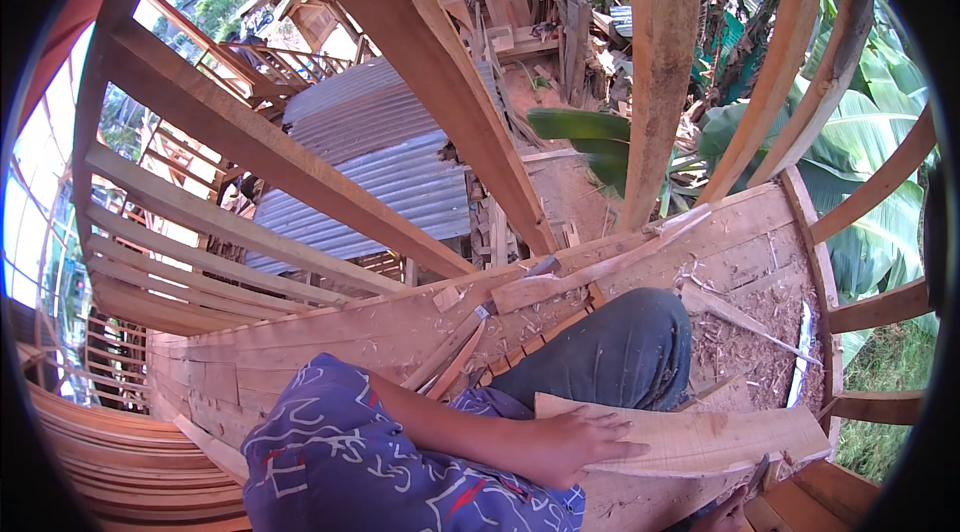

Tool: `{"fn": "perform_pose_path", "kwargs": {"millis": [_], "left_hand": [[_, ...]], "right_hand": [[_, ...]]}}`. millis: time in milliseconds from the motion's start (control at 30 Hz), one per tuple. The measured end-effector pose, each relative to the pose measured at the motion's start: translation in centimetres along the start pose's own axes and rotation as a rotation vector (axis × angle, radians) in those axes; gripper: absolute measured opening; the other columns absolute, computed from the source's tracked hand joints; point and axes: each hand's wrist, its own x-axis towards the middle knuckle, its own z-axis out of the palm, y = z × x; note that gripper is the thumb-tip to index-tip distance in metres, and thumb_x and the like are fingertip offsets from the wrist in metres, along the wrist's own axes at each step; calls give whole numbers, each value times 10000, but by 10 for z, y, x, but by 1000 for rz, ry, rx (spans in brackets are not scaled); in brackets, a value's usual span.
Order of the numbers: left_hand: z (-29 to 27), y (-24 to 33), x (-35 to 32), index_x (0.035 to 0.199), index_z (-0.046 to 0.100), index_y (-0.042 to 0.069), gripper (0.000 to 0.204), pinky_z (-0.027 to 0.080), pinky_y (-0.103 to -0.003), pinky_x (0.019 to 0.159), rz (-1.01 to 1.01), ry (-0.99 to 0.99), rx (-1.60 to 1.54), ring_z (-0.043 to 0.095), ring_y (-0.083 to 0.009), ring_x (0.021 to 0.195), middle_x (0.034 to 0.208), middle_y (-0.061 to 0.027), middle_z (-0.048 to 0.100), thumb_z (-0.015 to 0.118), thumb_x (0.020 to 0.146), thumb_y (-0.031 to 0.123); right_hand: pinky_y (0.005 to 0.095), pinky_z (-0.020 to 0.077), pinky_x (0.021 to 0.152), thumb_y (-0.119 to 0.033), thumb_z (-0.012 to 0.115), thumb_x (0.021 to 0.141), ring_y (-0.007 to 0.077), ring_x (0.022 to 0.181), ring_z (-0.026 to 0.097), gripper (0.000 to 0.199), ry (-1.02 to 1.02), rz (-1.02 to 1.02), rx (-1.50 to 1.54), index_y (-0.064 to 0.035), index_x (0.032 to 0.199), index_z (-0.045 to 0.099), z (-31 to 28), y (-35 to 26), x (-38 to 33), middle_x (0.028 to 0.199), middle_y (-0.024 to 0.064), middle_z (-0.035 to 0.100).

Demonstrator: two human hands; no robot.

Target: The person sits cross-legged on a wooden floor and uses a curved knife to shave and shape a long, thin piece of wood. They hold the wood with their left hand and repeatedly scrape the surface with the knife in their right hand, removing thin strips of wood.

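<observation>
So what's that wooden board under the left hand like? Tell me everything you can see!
The board is a pale tan, long piece that looks like wood, with faint grain lines and a darker brownish patch right of its middle. Its lower edge curves. It lies crosswise below the bent leg in the view. The left hand rests on its left end, fingers spread. The right hand is near its lower right side; whether they touch isn't clear.
</observation>
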Motion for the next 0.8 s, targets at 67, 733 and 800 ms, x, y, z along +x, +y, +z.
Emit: {"fn": "perform_pose_path", "kwargs": {"millis": [67, 733, 800], "left_hand": [[2, -1, 0, 1524, 277, 135, 875, 306, -574, 1082, -3, 2, -20, 351, -446, 1381, 1453, -299, 387, 662, 740, 71], [-26, 26, 21, 1343, 516, 18, 610, 347, -473, 1114, -85, 2, 0, 457, -454, 1297, 1354, -319, 494, 623, 747, -50], [-24, 23, 20, 1366, 507, 39, 666, 347, -489, 1104, -93, -22, -25, 444, -460, 1308, 1381, -310, 473, 622, 713, -25]], "right_hand": [[530, 484, 797, -607, 417, 958, 448, 899, 628, 654, -49, -14, -18, -34, 1084, 707, 0, -5, -11, 964, 308, 664], [416, 432, 498, -377, 667, 883, 403, 542, 567, 451, -145, -62, 170, 17, 673, 600, -2, 5, -29, 583, 217, 530], [413, 440, 499, -392, 675, 877, 398, 547, 579, 449, -161, -8, 211, 10, 683, 623, -4, 4, -29, 587, 216, 541]]}}
